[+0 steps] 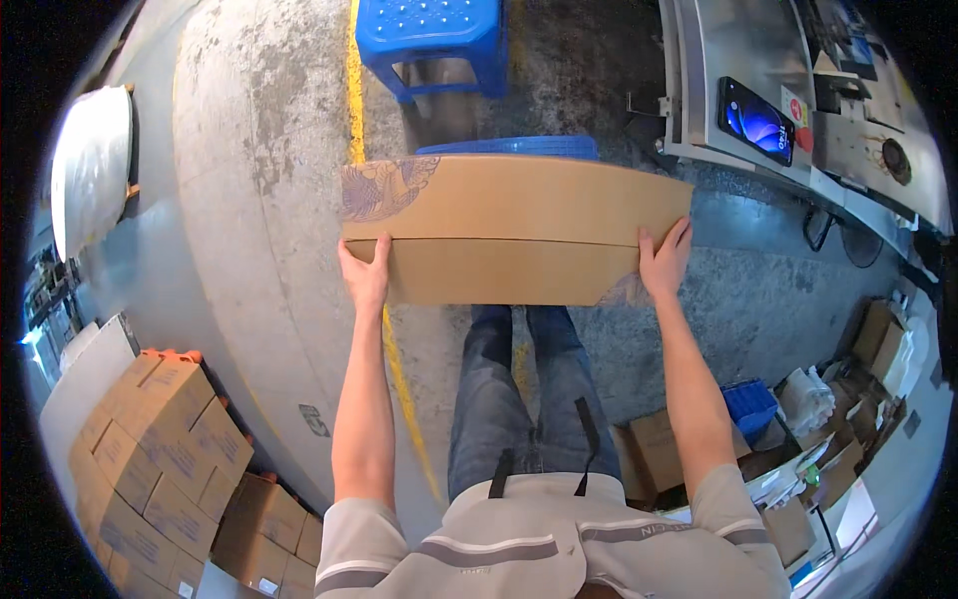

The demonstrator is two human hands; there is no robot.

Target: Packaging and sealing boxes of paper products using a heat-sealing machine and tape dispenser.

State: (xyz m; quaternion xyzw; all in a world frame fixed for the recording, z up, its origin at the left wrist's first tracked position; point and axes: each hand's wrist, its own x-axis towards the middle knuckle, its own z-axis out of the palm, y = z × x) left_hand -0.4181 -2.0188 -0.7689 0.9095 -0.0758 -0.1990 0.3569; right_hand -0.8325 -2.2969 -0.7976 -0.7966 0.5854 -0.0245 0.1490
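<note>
A wide brown cardboard box (514,205) with a closed seam along its top is held in front of me, above the floor and forward of my legs. Purple line artwork marks its far left corner and part of its near right corner. At its left end, my left hand (366,272) grips the near corner, thumb on the top face and the other fingers along the side. My right hand (665,262) clasps the right end in the same way. The underside of the box is hidden.
Behind the box a blue plastic edge (509,147) shows, with a blue stool (431,35) beyond it. A metal machine bench (689,110) bearing a phone (755,120) stands at right. Stacked cartons (160,459) fill the lower left; boxes and a blue bin (748,407) lie lower right.
</note>
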